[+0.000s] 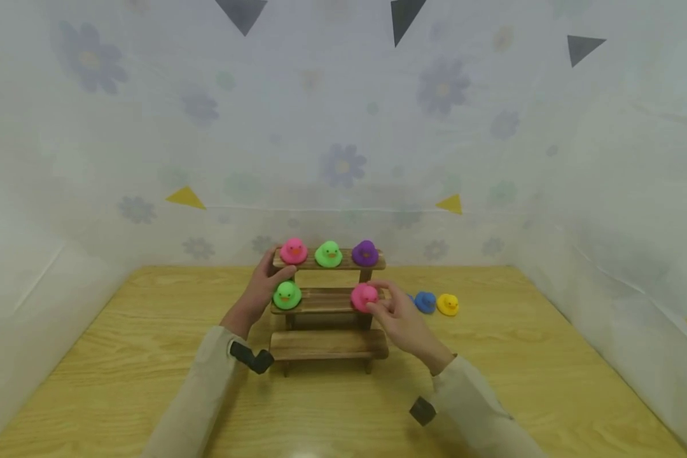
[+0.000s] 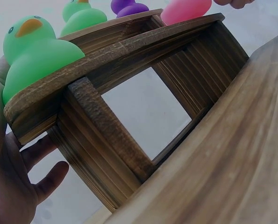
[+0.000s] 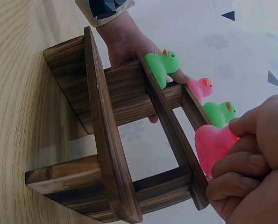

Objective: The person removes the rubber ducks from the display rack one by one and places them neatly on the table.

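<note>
A three-step wooden stand [image 1: 329,344] stands on the table. My left hand [image 1: 261,286] holds its left side; in the left wrist view, fingers [image 2: 47,179] reach behind the steps. At the right end of the middle step, my right hand [image 1: 403,318] pinches a pink rubber duck [image 1: 362,297] between thumb and fingers. The right wrist view has this pink duck close to the step's edge. A green duck [image 1: 287,296] sits at the left end of the same step. Along the top step are a pink duck [image 1: 294,252], a green duck [image 1: 329,254] and a purple duck [image 1: 365,254].
Right of the stand, a blue duck [image 1: 426,302] and a yellow duck [image 1: 448,305] sit on the wood-grain table [image 1: 492,369]. Another blue one shows partly behind my right hand. A pale flowered cloth [image 1: 343,114] hangs behind the table and along both sides.
</note>
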`<state>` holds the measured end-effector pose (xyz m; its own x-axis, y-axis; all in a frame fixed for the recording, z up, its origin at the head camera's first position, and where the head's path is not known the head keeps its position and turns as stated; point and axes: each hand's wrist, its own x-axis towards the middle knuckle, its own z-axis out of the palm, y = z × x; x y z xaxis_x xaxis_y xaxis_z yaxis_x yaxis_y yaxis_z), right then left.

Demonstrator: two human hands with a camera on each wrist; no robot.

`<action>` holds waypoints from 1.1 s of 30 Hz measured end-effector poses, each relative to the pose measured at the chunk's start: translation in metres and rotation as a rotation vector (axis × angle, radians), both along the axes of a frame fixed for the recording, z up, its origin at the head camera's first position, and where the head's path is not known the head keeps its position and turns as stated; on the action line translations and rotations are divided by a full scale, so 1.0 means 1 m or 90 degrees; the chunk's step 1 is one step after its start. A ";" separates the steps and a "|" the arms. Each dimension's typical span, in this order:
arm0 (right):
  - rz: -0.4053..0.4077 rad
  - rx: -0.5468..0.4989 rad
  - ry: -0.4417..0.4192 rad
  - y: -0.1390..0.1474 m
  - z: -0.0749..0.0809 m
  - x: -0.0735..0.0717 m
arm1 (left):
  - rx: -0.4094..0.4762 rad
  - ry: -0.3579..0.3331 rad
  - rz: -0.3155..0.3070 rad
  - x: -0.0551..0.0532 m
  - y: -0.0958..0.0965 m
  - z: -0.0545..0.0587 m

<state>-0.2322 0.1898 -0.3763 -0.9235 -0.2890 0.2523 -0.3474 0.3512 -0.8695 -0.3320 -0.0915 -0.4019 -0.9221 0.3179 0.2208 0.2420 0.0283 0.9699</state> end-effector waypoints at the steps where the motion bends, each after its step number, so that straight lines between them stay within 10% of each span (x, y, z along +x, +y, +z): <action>1: -0.001 0.000 0.002 0.001 0.000 0.000 | -0.001 0.001 0.001 0.000 0.000 0.000; 33: -0.016 0.028 0.003 0.063 -0.005 0.006 | 0.000 -0.006 -0.002 -0.001 0.001 0.001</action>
